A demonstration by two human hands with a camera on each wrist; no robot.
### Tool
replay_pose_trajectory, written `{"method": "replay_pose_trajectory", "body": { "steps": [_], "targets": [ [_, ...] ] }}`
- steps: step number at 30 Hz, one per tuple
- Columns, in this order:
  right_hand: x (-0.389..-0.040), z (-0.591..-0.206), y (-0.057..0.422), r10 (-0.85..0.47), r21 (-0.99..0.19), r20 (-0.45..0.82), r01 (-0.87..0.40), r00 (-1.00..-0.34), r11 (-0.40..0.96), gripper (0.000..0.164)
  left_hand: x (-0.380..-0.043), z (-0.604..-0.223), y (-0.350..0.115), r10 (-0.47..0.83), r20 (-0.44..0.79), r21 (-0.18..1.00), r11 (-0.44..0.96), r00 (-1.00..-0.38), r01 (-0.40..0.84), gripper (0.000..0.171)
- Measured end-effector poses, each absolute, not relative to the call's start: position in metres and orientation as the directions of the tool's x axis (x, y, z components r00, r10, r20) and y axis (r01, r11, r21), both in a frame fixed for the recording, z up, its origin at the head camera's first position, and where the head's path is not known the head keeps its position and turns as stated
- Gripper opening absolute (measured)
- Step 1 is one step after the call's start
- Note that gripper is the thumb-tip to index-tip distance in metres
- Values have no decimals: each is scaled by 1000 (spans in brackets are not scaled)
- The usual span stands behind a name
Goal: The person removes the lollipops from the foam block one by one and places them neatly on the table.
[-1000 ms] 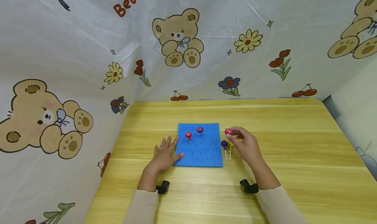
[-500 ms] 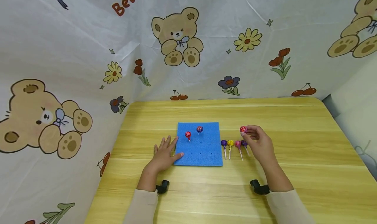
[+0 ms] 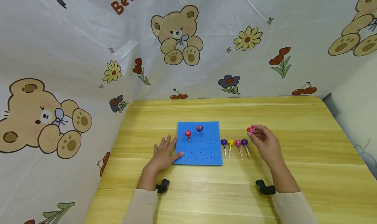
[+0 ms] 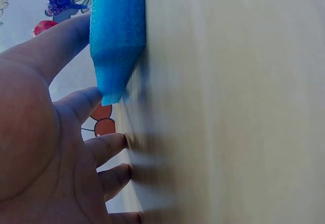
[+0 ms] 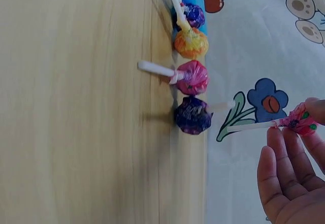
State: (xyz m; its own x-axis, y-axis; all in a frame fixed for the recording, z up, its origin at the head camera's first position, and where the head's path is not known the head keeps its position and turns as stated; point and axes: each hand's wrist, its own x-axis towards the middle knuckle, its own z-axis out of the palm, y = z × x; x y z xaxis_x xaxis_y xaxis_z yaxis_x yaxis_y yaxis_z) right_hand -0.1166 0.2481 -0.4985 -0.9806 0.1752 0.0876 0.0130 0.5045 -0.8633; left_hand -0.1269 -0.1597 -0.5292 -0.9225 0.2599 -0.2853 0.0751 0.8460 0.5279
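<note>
My right hand [image 3: 266, 145] pinches a red lollipop [image 3: 250, 129] by its wrapped head, above the table. In the right wrist view, that lollipop's white stick [image 5: 251, 126] points away from the fingers. Left of this hand lies a row of wrapped lollipops: purple [image 3: 224, 142], yellow [image 3: 230, 142], pink [image 3: 238, 143] and dark purple [image 3: 244, 142]. A blue foam board [image 3: 203, 152] with small holes lies beside them. Two lollipops, one red [image 3: 188, 133] and one purple [image 3: 199, 128], stand in it. My left hand [image 3: 163, 157] is spread, its thumb on the board's left edge, its other fingertips touching the table and board.
The light wooden table [image 3: 309, 145] extends to both sides of the board. Behind and left hangs a white cloth [image 3: 212, 53] printed with bears and flowers. A black wrist camera [image 3: 265, 187] sits on the right wrist, another [image 3: 163, 186] on the left.
My right hand has moved right with the red lollipop, away from the board, uncovering the pink and dark purple lollipops. My left hand has stayed in place.
</note>
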Motion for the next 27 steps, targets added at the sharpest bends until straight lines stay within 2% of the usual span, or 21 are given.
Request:
{"method": "replay_pose_trajectory", "body": {
  "steps": [7, 15, 27],
  "targets": [
    [-116, -500, 259, 176, -800, 30, 82, -984, 595, 48, -128, -529, -160, 255, -290, 515, 854, -922, 74, 81],
    [-117, -505, 267, 113, -714, -104, 153, -988, 683, 49, -128, -529, -160, 256, -292, 518, 852, -922, 73, 80],
    [-120, -515, 271, 81, -661, -238, 223, -968, 717, 47, -127, -527, -159, 259, -285, 523, 849, -923, 76, 80]
  ]
}}
